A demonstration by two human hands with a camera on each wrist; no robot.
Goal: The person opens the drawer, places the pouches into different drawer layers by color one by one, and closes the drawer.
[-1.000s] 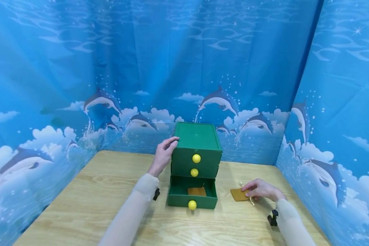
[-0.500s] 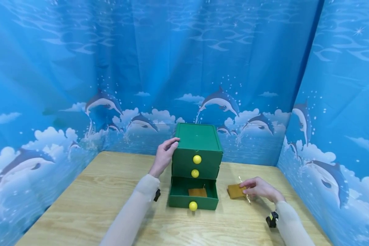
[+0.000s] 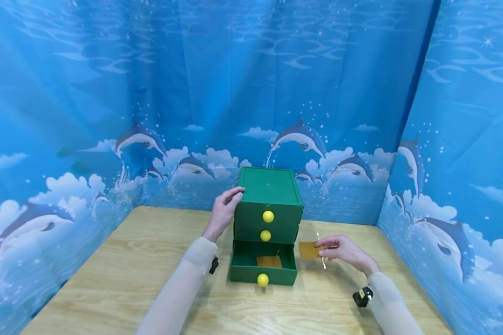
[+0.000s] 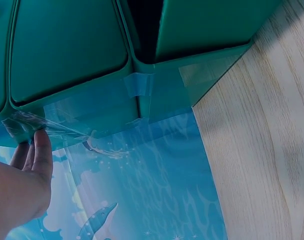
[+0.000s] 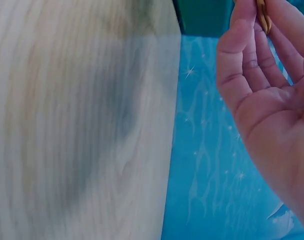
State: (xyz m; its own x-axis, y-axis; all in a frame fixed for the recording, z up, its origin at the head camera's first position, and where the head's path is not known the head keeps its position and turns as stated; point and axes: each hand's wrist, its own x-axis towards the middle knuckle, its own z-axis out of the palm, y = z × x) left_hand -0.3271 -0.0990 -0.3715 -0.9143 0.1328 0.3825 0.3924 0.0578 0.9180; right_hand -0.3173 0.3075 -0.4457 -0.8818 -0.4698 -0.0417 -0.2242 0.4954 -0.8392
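A green chest of drawers (image 3: pixel 270 186) with yellow round knobs stands on the table, its bottom drawer (image 3: pixel 243 274) pulled out. Inside that drawer lies a mustard-brown drawstring pouch (image 3: pixel 269 262). My left hand (image 3: pixel 221 215) rests against the chest's upper left edge; in the left wrist view its fingers (image 4: pixel 42 152) touch the side wall near clear tape. To the right of the drawer, my right hand (image 3: pixel 344 253) pinches a second drawstring pouch (image 3: pixel 308 250) between thumb and fingers, its pale cords dangling. Only an end of this pouch (image 5: pixel 263 21) shows in the right wrist view.
The wooden table (image 3: pixel 151 270) spreads around the chest on both sides and in front. Blue curtains (image 3: pixel 218 93) printed with dolphins hang behind and to the right, close to the table's edges.
My right hand has lifted the pouch off the table and carried it left toward the open drawer. The left hand and the chest have stayed in place.
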